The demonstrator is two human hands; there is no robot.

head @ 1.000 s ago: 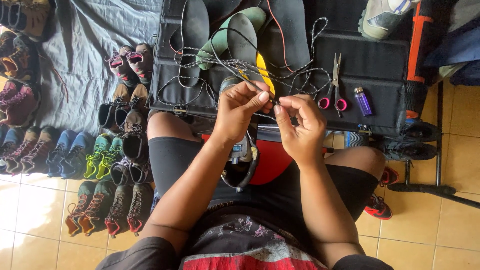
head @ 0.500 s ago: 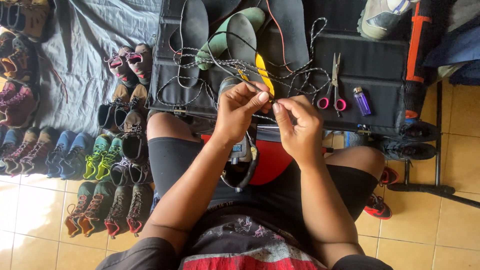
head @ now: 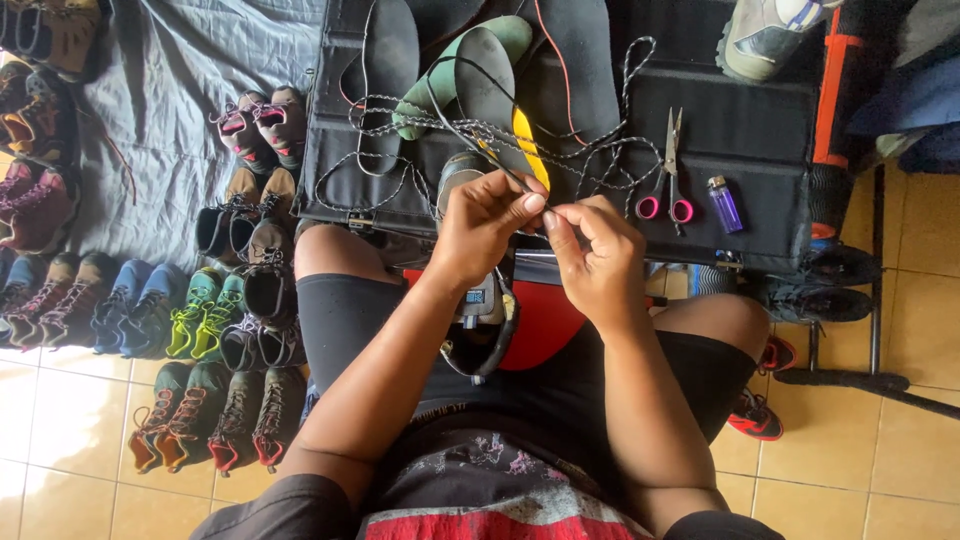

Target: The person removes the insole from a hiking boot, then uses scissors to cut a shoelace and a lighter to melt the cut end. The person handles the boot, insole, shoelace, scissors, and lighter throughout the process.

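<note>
Just beyond the hands lies a black mat [head: 750, 130] strewn with insoles [head: 485, 75], and rows of shoes [head: 215, 320] stand well to their left. Between the knees, under the hands, sits a shoe [head: 480, 320]. Both hands – left hand [head: 480, 230] and right hand [head: 595, 255] – pinch a thin dark lace [head: 480, 150] at the fingertips, nearly touching. Pink-handled scissors [head: 668, 175] and a purple lighter [head: 724, 204] lie just right of them.
</note>
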